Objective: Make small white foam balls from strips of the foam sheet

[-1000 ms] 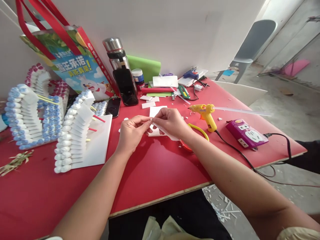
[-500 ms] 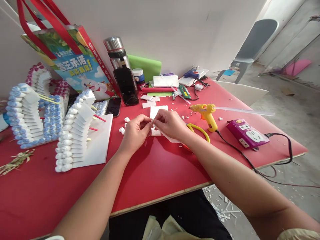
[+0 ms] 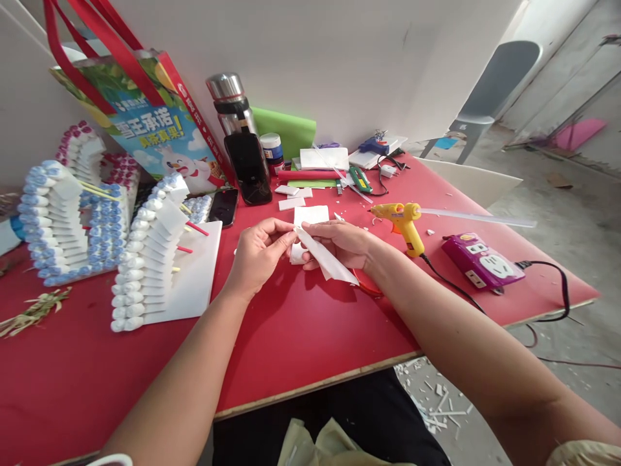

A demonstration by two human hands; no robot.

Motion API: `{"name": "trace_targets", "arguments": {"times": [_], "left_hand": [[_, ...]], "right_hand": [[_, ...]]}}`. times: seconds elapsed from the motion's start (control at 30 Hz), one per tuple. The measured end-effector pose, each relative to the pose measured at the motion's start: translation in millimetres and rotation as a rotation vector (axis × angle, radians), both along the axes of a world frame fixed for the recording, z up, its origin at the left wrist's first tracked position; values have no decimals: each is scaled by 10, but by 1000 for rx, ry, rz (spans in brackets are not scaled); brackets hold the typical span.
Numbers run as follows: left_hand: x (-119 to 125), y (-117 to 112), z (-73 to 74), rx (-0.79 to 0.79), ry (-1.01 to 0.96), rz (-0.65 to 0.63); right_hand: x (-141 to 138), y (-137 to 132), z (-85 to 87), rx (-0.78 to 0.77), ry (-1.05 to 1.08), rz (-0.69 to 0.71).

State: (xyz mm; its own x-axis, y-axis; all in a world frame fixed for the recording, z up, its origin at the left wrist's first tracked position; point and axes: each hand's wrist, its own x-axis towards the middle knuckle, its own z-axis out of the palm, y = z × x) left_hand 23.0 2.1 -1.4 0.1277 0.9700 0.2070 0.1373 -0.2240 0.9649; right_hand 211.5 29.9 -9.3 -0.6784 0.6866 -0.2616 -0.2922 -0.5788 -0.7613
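In front of me a thin white strip of tissue-like paper (image 3: 328, 257) slants down to the right, its loose end wide and its upper end narrow. My left hand (image 3: 258, 254) pinches the narrow end between thumb and forefinger. Under and behind the strip lies my right hand (image 3: 345, 242), thumb on top near the narrow end, fingers partly covered by the paper. A stack of white sheets (image 3: 311, 214) sits just beyond both hands. Orange handles (image 3: 369, 288), perhaps of pliers, peek out beneath my right wrist.
To the left stands a white curved model (image 3: 130, 268) on a white board, with a blue-and-white model (image 3: 46, 226) behind it. A yellow glue gun (image 3: 405, 223) and a purple power socket (image 3: 485, 260) lie on the right. A steel flask (image 3: 230, 103) and a phone (image 3: 247, 168) stand behind.
My right hand has opened from a pinch beside the left fingertips and turned under the paper strip, so more of the strip shows. The left hand keeps its pinch.
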Motion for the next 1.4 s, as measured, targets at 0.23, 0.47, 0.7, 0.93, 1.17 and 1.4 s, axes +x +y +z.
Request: {"name": "trace_targets", "arguments": {"times": [0.23, 0.47, 0.7, 0.93, 1.17, 1.4], "left_hand": [[2, -18, 12, 11, 17, -10], [2, -10, -11, 28, 71, 13], [62, -52, -81, 271, 370, 151], [77, -48, -125, 599, 604, 227], [40, -28, -129, 298, 362, 91], [-61, 69, -99, -153, -57, -30]], "right_hand": [[26, -10, 20, 33, 17, -1], [-22, -32, 35, 67, -45, -123], [-198, -117, -34, 484, -454, -477], [-228, -135, -71, 726, -576, -554], [-175, -88, -93, 811, -676, -542], [-101, -67, -37, 917, -626, -413]]}}
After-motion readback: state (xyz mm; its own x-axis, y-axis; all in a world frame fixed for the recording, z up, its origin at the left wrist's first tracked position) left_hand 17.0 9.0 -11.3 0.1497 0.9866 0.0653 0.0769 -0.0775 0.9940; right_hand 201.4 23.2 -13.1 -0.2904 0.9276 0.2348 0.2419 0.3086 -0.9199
